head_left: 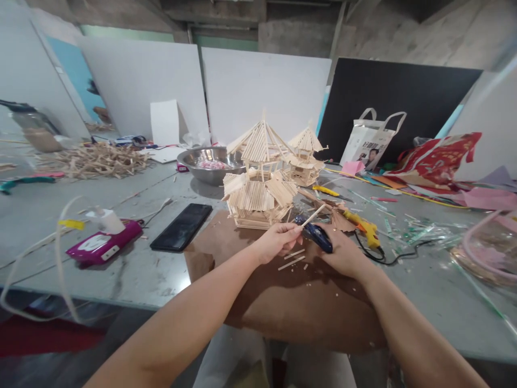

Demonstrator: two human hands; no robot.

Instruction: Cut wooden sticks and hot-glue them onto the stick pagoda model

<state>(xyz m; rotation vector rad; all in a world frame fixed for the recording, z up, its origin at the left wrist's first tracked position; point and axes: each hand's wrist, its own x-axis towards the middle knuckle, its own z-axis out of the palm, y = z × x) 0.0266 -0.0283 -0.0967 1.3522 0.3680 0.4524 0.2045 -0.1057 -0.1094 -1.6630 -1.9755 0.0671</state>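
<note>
Pinching a thin wooden stick [314, 215], the fingers of my left hand [280, 240] are clamped together on it, and it slants up above the brown cardboard [307, 318]. My right hand [341, 252] is closed around a blue-handled tool [321, 238], just beside the stick; I cannot make out the tool's tip clearly. A few short stick pieces [291, 263] lie on the cardboard below my hands.

Right ahead, a large stick pavilion [258, 196] stands at the cardboard's far side, in the way of any straight reach; it partly hides a smaller pavilion [307, 143] and the edge of a steel bowl [212, 171]. Crowding my right side are a yellow glue gun [368, 230], its black cord [404, 257] curving over the worktop [141, 280], and clear plastic scraps [428, 233]. A yellow-handled knife [326, 191] lies beyond. On my left sit a black phone [181, 227], near the cardboard, and a purple power strip [104, 245]; farther off is a heap of sticks [97, 160].
</note>
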